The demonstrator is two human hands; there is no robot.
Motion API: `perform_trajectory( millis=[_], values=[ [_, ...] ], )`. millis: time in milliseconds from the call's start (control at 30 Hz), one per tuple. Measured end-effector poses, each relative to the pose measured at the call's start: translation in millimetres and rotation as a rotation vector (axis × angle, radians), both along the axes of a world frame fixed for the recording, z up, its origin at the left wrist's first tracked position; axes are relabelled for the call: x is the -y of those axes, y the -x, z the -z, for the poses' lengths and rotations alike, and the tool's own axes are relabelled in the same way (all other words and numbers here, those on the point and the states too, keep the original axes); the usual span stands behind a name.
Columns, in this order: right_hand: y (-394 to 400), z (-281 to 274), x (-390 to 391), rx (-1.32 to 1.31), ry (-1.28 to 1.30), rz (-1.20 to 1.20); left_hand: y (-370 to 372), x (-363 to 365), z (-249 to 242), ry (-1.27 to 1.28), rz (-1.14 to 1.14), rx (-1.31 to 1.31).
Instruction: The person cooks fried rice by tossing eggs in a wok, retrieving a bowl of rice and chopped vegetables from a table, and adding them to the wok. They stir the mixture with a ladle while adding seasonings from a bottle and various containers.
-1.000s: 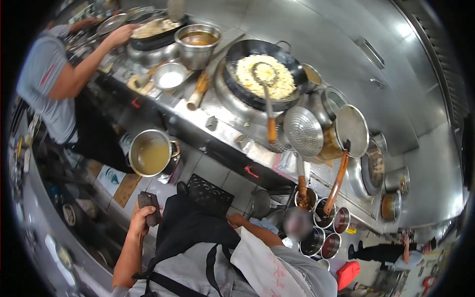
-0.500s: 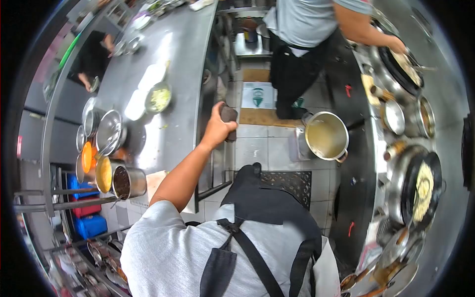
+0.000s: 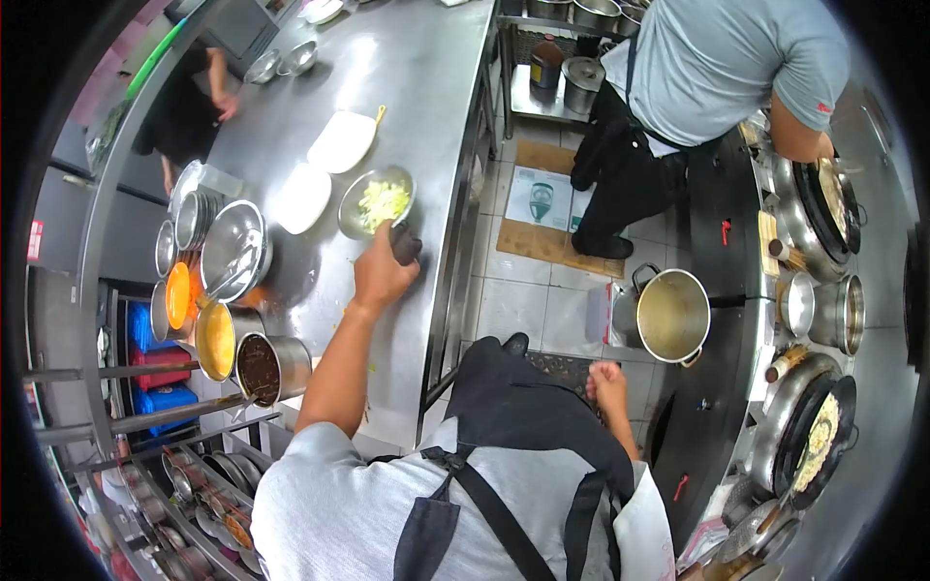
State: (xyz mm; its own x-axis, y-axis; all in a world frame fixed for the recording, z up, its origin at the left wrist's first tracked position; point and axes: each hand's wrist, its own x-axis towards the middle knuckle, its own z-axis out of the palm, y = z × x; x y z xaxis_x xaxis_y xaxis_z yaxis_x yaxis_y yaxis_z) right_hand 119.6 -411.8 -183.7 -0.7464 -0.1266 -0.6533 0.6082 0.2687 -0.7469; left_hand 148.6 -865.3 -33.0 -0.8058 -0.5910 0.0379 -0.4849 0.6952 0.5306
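Note:
My left hand (image 3: 381,276) is closed around a dark, folded cloth (image 3: 406,246) over the steel table. Just beyond it stands a metal bowl (image 3: 353,215) of chopped pale green vegetable (image 3: 385,201). My right hand (image 3: 607,385) hangs beside my apron with its fingers curled, and I see nothing in it. A large two-handled pot (image 3: 699,329) with pale liquid is the nearest vessel to that hand, a little ahead and to the right. Two white plates (image 3: 298,198) lie on the table past the bowl.
A co-worker in a grey shirt (image 3: 722,77) stands ahead at the stove, near a wok (image 3: 809,208). Another wok (image 3: 787,416) with food is at right. Metal bowls (image 3: 228,247) and containers of sauce (image 3: 260,368) line the table's left side. Flattened cardboard (image 3: 562,254) covers some floor.
My left hand has carried the cloth from beside the table edge to over the tabletop, near the bowl. My right hand has come into view. The co-worker appears farther right as the view shifted.

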Motion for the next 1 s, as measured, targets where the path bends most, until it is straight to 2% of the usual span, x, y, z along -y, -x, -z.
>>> perform_trajectory(
  millis=[33, 67, 100, 133, 167, 200, 233, 267, 300, 333, 367, 400, 433, 467, 567, 633, 667, 733, 767, 867, 933, 967, 1000],
  values=[
    [10.0, -12.5, 10.1, -0.089, -0.01, -0.058, -1.1, -10.4, 1.2, 0.099, 0.09, -0.054],
    [19.5, -22.5, 19.3, -0.251, -0.025, -0.108, 0.5, -18.6, -2.7, 0.088, 0.12, -0.057],
    [28.4, -37.4, 29.0, -0.413, -0.052, -0.146, 5.4, -30.0, -8.8, 0.089, 0.258, -0.064],
    [39.0, -90.3, 50.4, -0.617, -0.222, -0.245, 12.9, -44.6, -12.6, 0.086, 0.405, -0.077],
    [48.5, -131.4, 67.1, -0.735, -0.22, -0.283, 22.1, -59.3, -13.4, 0.116, 0.495, -0.173],
    [55.3, -155.0, 76.2, -0.909, -0.221, -0.308, 29.7, -74.6, -20.6, 0.091, 0.561, -0.186],
    [61.4, -187.3, 83.9, -0.977, -0.218, -0.36, 38.6, -91.8, -31.6, 0.095, 0.656, -0.191],
    [68.5, -190.2, 82.2, -1.162, -0.263, -0.398, 48.5, -112.8, -41.4, 0.095, 0.762, -0.208],
    [71.8, -197.5, 78.9, -1.223, -0.302, -0.4, 54.7, -129.5, -47.3, 0.072, 0.864, -0.199],
    [72.2, -198.7, 65.1, -1.168, -0.395, -0.438, 59.4, -147.7, -52.0, 0.047, 0.978, -0.191],
    [73.6, -186.4, 55.3, -1.273, -0.329, -0.264, 62.6, -170.3, -57.7, 0.043, 1.035, -0.212],
    [71.5, -191.9, 41.7, -1.223, -0.246, -0.161, 63.9, -189.6, -61.5, 0.039, 1.089, -0.232],
    [70.4, -191.2, 21.0, -1.212, -0.286, -0.163, 63.8, -204.5, -62.0, 0.022, 1.121, -0.268],
    [66.3, -196.3, 2.4, -1.314, -0.407, -0.116, 65.1, -221.1, -64.1, 0.013, 1.131, -0.302],
    [45.6, -210.1, -32.3, -1.326, -0.397, -0.058, 61.2, -259.4, -72.4, -0.024, 1.204, -0.376],
    [38.1, -218.9, -71.3, -1.127, -0.356, 0.063, 71.3, -301.8, -87.6, 0.04, 1.298, -0.371],
    [34.2, -222.7, -90.7, -1.138, -0.354, 0.079, 72.9, -320.2, -94.9, 0.092, 1.359, -0.35],
    [26.4, -230.6, -130.5, -1.403, -0.538, 0.034, 69.8, -356.5, -104.6, 0.136, 1.411, -0.397],
    [21.9, -230.6, -148.2, -1.365, -0.54, -0.024, 68.2, -376.3, -111.1, 0.115, 1.462, -0.451],
    [8.9, -226.5, -205.1, -1.316, -0.592, 0.042, 55.8, -427.7, -116.3, 0.11, 1.559, -0.543],
    [19.0, -217.2, -249.4, -1.455, -0.5, 0.432, 46.8, -457.5, -107.7, -0.207, 1.44, -0.652],
    [19.8, -230.7, -273.5, -1.149, -0.328, 0.581, 37.4, -464.6, -106.1, -0.344, 1.364, -0.507],
    [35.7, -227.0, -300.4, -1.073, 0.071, 0.907, 30.7, -471.1, -105.1, -0.337, 1.362, -0.511]
  ],
)
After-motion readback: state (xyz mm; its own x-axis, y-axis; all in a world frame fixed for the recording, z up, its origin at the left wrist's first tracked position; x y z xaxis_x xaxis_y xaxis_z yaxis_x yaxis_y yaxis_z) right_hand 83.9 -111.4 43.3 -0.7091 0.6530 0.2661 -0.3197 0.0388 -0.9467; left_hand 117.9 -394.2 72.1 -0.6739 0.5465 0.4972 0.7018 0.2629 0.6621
